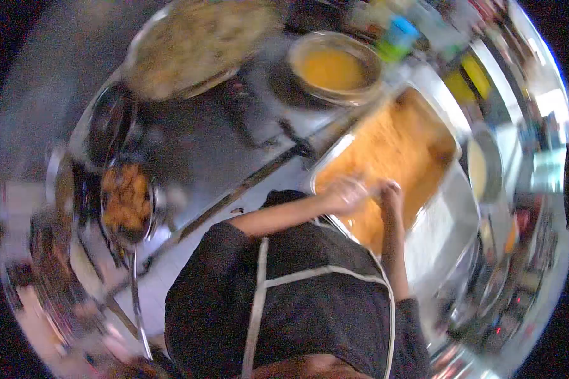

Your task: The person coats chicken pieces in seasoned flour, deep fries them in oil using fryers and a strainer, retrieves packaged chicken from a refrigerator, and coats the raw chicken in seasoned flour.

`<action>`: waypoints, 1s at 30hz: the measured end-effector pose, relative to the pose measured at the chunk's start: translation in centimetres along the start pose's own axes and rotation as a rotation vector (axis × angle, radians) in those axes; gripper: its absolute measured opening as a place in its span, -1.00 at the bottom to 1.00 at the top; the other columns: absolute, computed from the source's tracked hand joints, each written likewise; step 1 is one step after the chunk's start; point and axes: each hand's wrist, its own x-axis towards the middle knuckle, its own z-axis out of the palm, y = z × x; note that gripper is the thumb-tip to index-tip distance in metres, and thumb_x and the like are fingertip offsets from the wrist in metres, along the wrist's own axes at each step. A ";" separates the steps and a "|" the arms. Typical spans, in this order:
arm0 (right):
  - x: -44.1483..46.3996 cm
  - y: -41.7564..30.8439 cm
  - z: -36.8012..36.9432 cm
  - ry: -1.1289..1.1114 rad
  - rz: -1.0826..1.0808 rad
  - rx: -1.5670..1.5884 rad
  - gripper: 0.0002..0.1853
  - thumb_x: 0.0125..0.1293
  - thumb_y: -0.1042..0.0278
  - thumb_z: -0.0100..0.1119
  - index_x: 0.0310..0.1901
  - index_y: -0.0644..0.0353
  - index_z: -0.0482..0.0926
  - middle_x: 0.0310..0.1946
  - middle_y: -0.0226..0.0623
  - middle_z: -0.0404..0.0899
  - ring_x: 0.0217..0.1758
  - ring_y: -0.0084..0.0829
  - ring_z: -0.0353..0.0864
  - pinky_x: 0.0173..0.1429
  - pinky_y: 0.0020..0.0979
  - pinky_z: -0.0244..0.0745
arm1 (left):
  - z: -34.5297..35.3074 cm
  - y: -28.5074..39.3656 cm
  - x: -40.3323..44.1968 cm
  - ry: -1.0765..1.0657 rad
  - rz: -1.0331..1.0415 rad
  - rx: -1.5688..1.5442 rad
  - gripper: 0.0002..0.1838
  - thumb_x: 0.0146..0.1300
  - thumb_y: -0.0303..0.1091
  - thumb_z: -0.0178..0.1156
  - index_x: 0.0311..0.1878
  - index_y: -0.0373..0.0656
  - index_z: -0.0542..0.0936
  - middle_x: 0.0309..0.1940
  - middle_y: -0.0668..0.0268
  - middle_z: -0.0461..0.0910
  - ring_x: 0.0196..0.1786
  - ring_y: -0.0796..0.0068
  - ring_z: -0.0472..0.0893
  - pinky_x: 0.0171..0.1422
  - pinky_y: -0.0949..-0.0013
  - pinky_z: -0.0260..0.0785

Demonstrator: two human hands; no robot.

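A deep metal tray (335, 149) holds a thick layer of orange crumbly coating (385, 142), spread unevenly. My left hand (346, 194) is over the near part of this coating, its fingers smeared by motion. Close beside it on the right, my right hand (391, 194) has its fingers curled together. Whatever may lie between the two hands is too blurred to make out.
Beyond the tray stands a round bowl of yellow-orange liquid (334, 68). A large pan of pale food (202, 47) is at the upper left. Browned pieces fill a long-handled pan (128, 199) at left. A bare metal surface (446, 224) adjoins the tray.
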 end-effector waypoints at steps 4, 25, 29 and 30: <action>3.6 0.4 -3.5 -0.001 -0.040 0.193 -0.84 0.22 0.38 0.07 -0.52 0.09 0.44 -0.66 -0.51 0.32 -0.60 -0.61 0.31 -0.54 -0.55 0.27 | -0.2 1.2 -2.5 -0.129 0.290 -0.080 -0.66 0.17 -0.33 -0.05 0.02 -0.21 0.41 -0.07 0.06 0.50 -0.09 0.18 0.52 0.00 0.16 0.39; -7.0 -7.9 27.9 -1.394 -0.322 -0.385 -0.63 0.20 0.50 0.04 0.07 0.33 0.40 0.03 -0.11 0.46 0.04 -0.31 0.50 0.11 -0.32 0.44 | 1.2 6.4 -42.0 1.504 -0.690 -1.061 -0.79 0.07 -0.35 0.30 -0.25 -0.25 0.59 -0.54 0.36 0.54 -0.55 0.62 0.48 -0.48 0.50 0.34; -19.7 -0.7 35.4 -1.819 -0.301 -0.728 -0.69 0.24 0.50 -0.01 0.04 0.29 0.43 0.00 -0.20 0.48 0.06 -0.33 0.50 0.16 -0.34 0.39 | 10.2 14.5 -49.0 1.980 -0.981 -1.179 -0.76 0.19 -0.23 0.20 -0.27 -0.24 0.59 -0.59 0.39 0.52 -0.57 0.65 0.46 -0.48 0.51 0.34; -23.5 0.6 36.4 -1.904 -0.170 -0.749 -0.70 0.24 0.50 -0.02 0.02 0.26 0.45 -0.01 -0.24 0.49 0.05 -0.34 0.50 0.17 -0.36 0.38 | 12.3 16.5 -50.3 2.125 -1.045 -1.224 -0.75 0.22 -0.21 0.16 -0.27 -0.24 0.59 -0.60 0.38 0.52 -0.57 0.65 0.46 -0.48 0.51 0.35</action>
